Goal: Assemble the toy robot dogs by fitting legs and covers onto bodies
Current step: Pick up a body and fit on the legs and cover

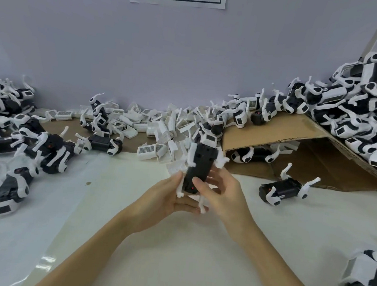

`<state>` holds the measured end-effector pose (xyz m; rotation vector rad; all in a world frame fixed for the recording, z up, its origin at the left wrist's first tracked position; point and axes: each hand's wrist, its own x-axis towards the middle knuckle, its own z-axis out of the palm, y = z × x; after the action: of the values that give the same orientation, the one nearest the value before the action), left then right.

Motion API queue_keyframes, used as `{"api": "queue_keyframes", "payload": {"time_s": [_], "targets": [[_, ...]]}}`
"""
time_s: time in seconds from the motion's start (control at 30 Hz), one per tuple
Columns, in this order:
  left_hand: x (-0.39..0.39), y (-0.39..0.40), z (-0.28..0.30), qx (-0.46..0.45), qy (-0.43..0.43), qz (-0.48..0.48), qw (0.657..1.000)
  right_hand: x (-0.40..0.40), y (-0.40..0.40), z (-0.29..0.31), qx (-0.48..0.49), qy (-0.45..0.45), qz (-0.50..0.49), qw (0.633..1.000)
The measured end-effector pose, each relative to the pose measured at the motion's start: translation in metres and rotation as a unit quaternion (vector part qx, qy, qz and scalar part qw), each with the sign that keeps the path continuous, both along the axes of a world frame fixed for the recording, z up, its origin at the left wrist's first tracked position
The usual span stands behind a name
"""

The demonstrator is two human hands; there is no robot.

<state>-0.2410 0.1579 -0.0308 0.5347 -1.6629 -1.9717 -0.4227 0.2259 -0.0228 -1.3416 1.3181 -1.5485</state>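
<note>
1. Far left: I note a heap of black-and-white dogs (10,139) on the white table (127,240), legs sticking out every way.
2. Behind centre-left: loose white covers (152,125) lie piled along the foot of the wall, some on a brown cardboard sheet (53,127).
3. Centre: left hand (168,198) cups the black body (200,167) from below and the left, fingers curled round its near end. Grasping it.
4. The body is held off the table, long axis pointing away from me, white legs (192,154) fitted at its far end and more at its near end. Motion blur hides the finer detail.
5. Right hand (222,192) grasps the same body from the right, thumb laid across its dark face.
6. Right of the hands: one legged body (282,191) lies alone on the table, apart from the piles.
7. Far right: a folded cardboard flap (276,130) carries a big mound of finished dogs (359,108).
8. Bottom right corner: another dog (363,282), near the edge, blurred.
</note>
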Motion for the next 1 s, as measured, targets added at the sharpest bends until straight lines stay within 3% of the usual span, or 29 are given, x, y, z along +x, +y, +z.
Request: {"api": "queue_keyframes", "payload": {"time_s": [0.07,0.17,0.23,0.33,0.47,0.63,0.83,1.0], "targets": [[-0.006,0.004,-0.001,-0.055,-0.028,0.063,0.996,0.003,-0.003,-0.005,0.004,-0.012,-0.029,1.000],[-0.007,0.002,0.000,-0.174,-0.090,0.218,0.956,0.001,-0.005,-0.007,-0.010,-0.006,-0.038,0.999],[-0.003,0.000,0.003,-0.162,-0.056,0.258,0.951,-0.002,-0.003,-0.006,-0.019,0.030,-0.030,0.999],[0.003,0.000,0.011,-0.165,0.000,0.246,0.955,-0.004,0.002,-0.006,-0.005,0.140,0.005,0.990],[-0.004,0.009,0.011,-0.208,-0.021,0.241,0.948,0.002,0.003,-0.007,-0.029,0.236,-0.011,0.971],[-0.003,0.009,0.017,-0.112,-0.006,0.211,0.971,0.000,0.006,-0.004,0.004,0.147,0.009,0.989],[-0.001,0.010,0.020,-0.191,-0.031,0.268,0.944,-0.001,0.005,-0.004,-0.012,0.201,-0.029,0.979],[0.011,0.006,0.025,-0.308,-0.108,0.209,0.922,0.001,0.004,-0.003,-0.110,0.316,-0.121,0.935]]}}
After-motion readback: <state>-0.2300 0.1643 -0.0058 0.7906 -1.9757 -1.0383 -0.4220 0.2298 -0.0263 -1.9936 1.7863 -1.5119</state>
